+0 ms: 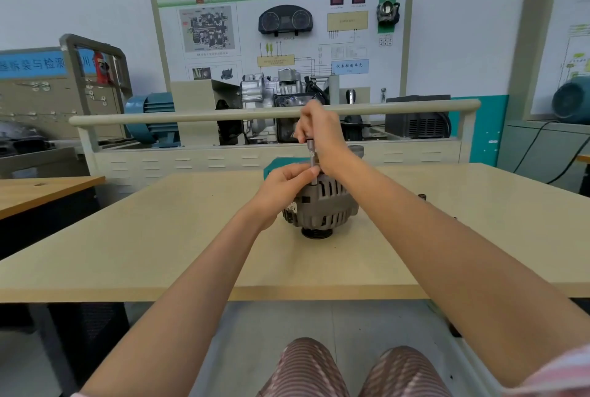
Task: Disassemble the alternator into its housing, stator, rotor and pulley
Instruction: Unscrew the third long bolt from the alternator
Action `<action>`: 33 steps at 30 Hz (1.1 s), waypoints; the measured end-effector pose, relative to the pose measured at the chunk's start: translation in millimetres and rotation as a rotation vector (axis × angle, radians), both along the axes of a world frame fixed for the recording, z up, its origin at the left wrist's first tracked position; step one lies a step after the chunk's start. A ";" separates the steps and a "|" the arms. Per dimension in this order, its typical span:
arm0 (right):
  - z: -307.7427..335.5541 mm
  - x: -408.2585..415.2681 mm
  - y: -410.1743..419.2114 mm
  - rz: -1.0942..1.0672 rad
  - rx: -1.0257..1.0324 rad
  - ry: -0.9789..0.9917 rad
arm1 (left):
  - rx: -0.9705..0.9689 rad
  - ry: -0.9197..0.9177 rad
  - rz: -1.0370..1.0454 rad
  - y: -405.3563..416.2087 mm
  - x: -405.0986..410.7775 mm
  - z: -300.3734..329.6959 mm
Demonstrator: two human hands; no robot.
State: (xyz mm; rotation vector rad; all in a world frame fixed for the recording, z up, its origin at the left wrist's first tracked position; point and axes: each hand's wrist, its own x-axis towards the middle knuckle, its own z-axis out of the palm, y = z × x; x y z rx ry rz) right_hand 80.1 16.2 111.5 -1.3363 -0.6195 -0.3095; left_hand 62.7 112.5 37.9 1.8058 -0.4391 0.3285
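Observation:
A grey alternator [325, 205] stands on the beige table [159, 237] with its black pulley [316, 233] facing down. A slim metal socket driver [312, 160] stands upright on the alternator's top rim. My right hand [321, 135] grips the upper part of the driver from above. My left hand [287, 186] pinches the driver's lower shaft, just above the housing, and rests against the alternator's left side. The driver's tip and the fastener under it are hidden by my fingers.
A small dark part [422, 196] lies on the table to the right of the alternator. A teal object [277, 165] sits behind it at the table's far edge. Beyond stands a railed training bench [274, 111] with a gearbox, motors and a display board.

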 end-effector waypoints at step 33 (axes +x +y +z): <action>-8.3 0.5 -0.7 -0.174 -0.099 -0.143 | -0.051 -0.014 0.002 -3.2 -3.6 0.9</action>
